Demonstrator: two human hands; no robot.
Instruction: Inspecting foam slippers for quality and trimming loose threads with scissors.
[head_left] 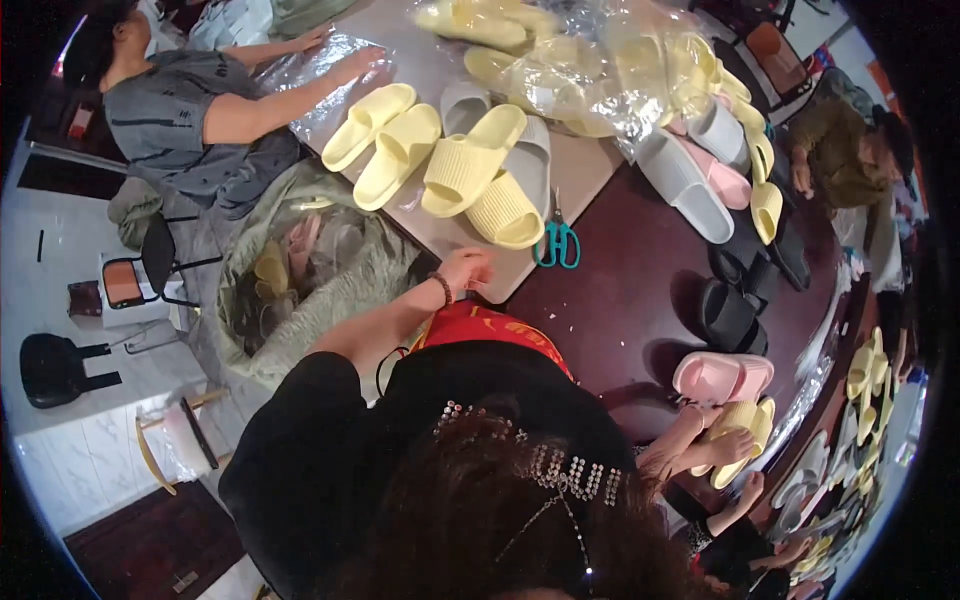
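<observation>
My left hand (466, 271), a beaded bracelet at its wrist, lies at the near corner of the tan board (515, 272). Its fingers look curled in; anything within them is too small to make out. Just beyond it, a ribbed yellow slipper (505, 212) leans against grey ones, with another yellow slipper (475, 160) on top. A pair of yellow slippers (397, 152) lies to their left. Teal-handled scissors (557, 246) rest to the right of my hand, on the board's edge. My right hand does not show; the hands at the lower right appear to be another person's.
Clear plastic bags with yellow slippers (590, 75) heap at the back. Grey slippers (684, 185), black slippers (733, 315) and pink slippers (722, 377) line the dark table's right. A large sack (330, 330) of slippers stands left. A co-worker (190, 120) handles clear film at the far left.
</observation>
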